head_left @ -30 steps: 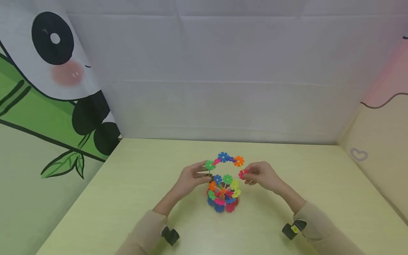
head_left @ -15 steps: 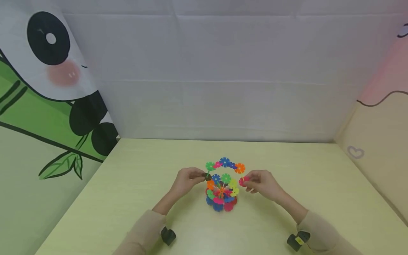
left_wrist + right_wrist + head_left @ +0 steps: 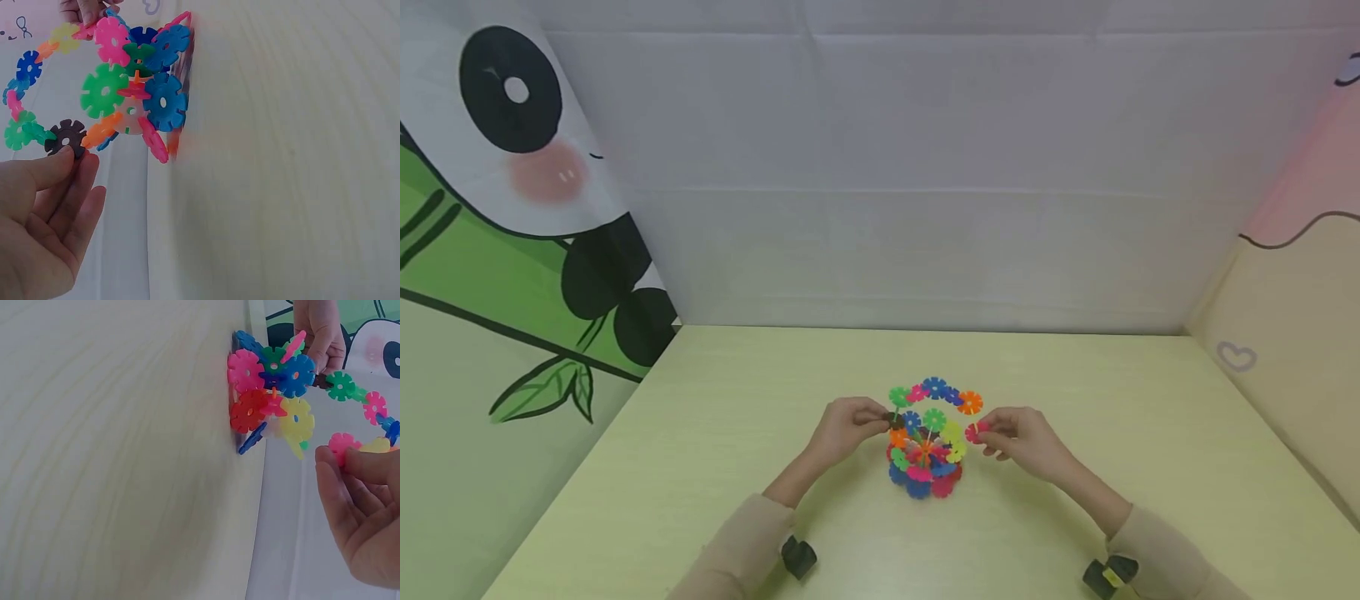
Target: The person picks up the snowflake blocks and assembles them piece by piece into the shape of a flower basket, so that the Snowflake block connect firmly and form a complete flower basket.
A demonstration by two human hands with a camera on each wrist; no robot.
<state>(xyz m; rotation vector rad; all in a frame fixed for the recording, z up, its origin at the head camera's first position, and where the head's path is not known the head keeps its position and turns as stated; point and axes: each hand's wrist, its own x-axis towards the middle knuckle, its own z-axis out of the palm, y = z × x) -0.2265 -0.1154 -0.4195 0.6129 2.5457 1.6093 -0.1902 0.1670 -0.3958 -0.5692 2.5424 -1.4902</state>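
Observation:
A basket-like cluster of colourful notched plastic snowflake discs (image 3: 919,473) stands on the table between both hands. Above it curves a chain of linked discs (image 3: 935,387), in green, pink, blue and orange. My left hand (image 3: 848,429) pinches the dark brown disc (image 3: 75,134) at the chain's left end, beside an orange disc of the cluster. With thumb and fingertips, my right hand (image 3: 1028,440) holds the pink disc (image 3: 342,444) at the other end. That pink disc is apart from the cluster's yellow discs (image 3: 296,419). The fingers partly cover both end discs.
The pale wooden table (image 3: 700,467) extends around the hands. A white cloth (image 3: 925,250) hangs behind its far edge. Printed cartoon panels, one with a green leaf (image 3: 538,387), flank both sides. Dark wrist devices (image 3: 799,557) sit at the sleeves.
My left fingers have drawn together from beside the green disc into a pinch on the brown disc. The chain has come down closer to the cluster, and my right hand has lowered with it.

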